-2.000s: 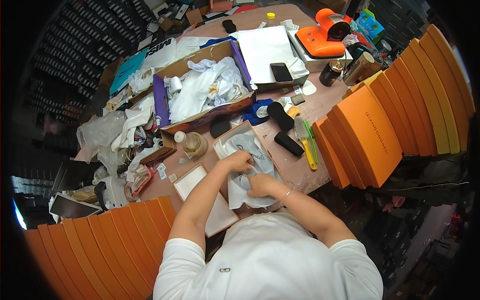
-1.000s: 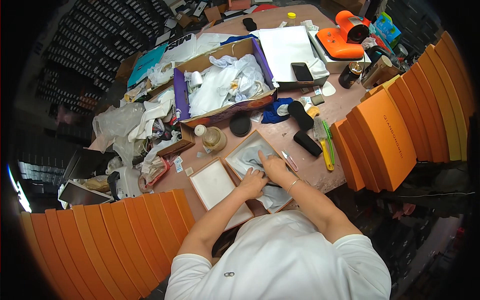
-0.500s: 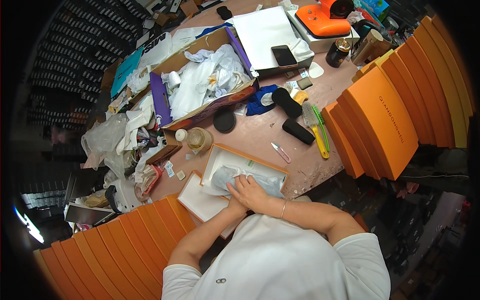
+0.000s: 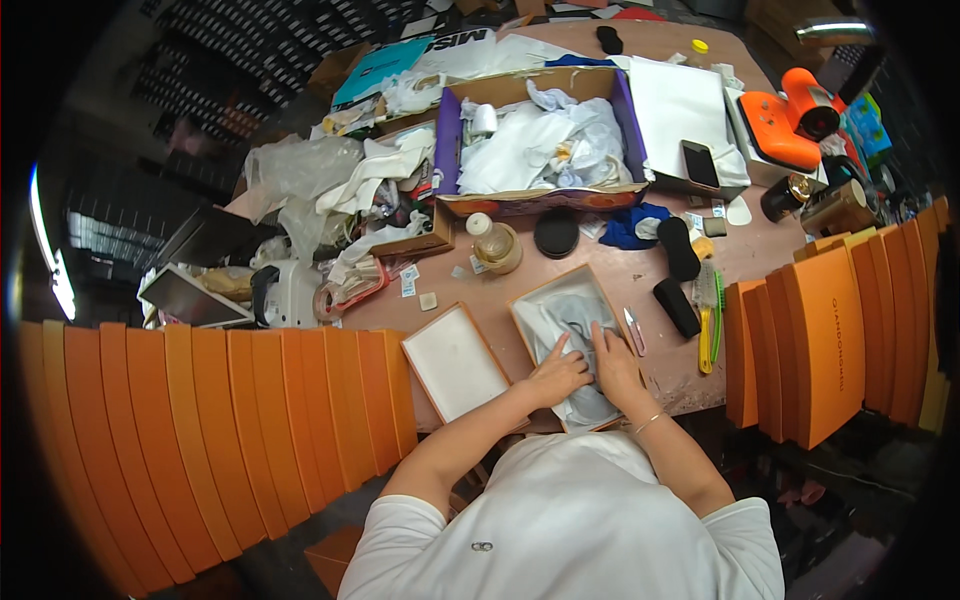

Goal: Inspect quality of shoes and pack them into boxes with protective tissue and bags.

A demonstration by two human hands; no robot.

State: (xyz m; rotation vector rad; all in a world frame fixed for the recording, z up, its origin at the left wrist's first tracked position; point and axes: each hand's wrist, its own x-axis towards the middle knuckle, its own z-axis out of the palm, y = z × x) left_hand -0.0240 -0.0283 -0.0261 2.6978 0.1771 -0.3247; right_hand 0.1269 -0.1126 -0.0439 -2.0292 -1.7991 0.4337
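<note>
An open orange-edged shoebox (image 4: 520, 322) with a pale inside sits at the table's near edge. In it lies a grey item in thin pale wrapping (image 4: 570, 308), its exact kind hidden by the wrapping and my hands. My left hand (image 4: 562, 377) rests on the wrapping, index finger stretched forward and the other fingers partly bent. Beside it my right hand (image 4: 616, 366) presses near the box's right wall, its index finger also extended. The two hands are close together but apart. Left of the box lies its white-lined lid (image 4: 456, 366), inner side up.
Orange boxes stand in rows at left (image 4: 240, 430) and right (image 4: 830, 350). Behind the shoebox are a bottle of yellowish liquid (image 4: 497, 248), a round black tin (image 4: 556, 234) and a purple carton (image 4: 627, 115) of crumpled paper. Pink-handled tweezers (image 4: 635, 332) and brushes (image 4: 705, 330) lie right.
My hands, earlier overlapping on the wrapped item, are now apart and side by side. The box sits straighter in front of me, and the lid shows clear of it. The view has turned left.
</note>
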